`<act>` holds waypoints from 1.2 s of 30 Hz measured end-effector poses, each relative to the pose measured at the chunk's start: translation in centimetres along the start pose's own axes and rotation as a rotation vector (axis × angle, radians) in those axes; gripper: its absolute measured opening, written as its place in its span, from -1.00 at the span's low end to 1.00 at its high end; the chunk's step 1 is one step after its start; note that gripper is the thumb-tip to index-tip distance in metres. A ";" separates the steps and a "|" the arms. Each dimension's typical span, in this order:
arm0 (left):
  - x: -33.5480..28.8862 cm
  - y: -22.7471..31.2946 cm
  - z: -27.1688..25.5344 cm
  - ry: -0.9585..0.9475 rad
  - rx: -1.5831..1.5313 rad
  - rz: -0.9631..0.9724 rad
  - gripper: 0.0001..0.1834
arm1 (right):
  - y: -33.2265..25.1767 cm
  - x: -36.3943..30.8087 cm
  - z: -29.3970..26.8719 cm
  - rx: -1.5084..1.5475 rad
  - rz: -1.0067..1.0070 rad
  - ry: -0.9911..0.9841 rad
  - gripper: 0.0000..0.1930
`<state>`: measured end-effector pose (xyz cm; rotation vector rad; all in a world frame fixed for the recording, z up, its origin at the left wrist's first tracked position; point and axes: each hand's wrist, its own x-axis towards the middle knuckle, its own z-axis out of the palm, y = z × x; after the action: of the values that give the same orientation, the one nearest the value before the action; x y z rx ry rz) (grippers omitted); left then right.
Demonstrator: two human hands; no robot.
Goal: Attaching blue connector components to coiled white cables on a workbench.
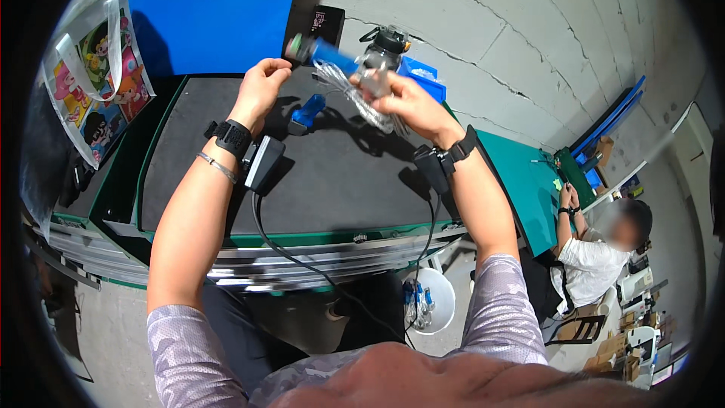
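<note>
While a coiled cable [368, 111] and blurred blue device [333, 55] are gripped above the counter [196, 159] by the right hand [414, 104], the left hand [260, 92] fingers are pinched — contents can't be told — and the blue piece [306, 113] below could be snagged if slack is left dangling.

**Blur Smeared the Blue Object [332, 56] in Your Right Hand [411, 106]**

Its ends showed no clear outline, and the pale cable bundle [353, 95] blurred too. They partly hid the bottle [388, 39], while your right hand masked part of the blue bin [432, 89]. Whether your left hand [262, 89] pinched anything could not be told. The upper edge cut off the blue panel [208, 11].
</note>
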<state>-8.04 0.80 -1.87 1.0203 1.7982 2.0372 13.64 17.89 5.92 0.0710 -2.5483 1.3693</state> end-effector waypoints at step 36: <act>-6.2 3.9 5.5 -0.589 -0.061 -0.113 -0.74 | 4.2 -1.2 1.5 0.845 -0.056 0.081 -0.40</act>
<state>0.93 0.54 -0.32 1.2938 1.4345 1.4981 13.79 18.90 1.40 0.2244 -1.7186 2.2514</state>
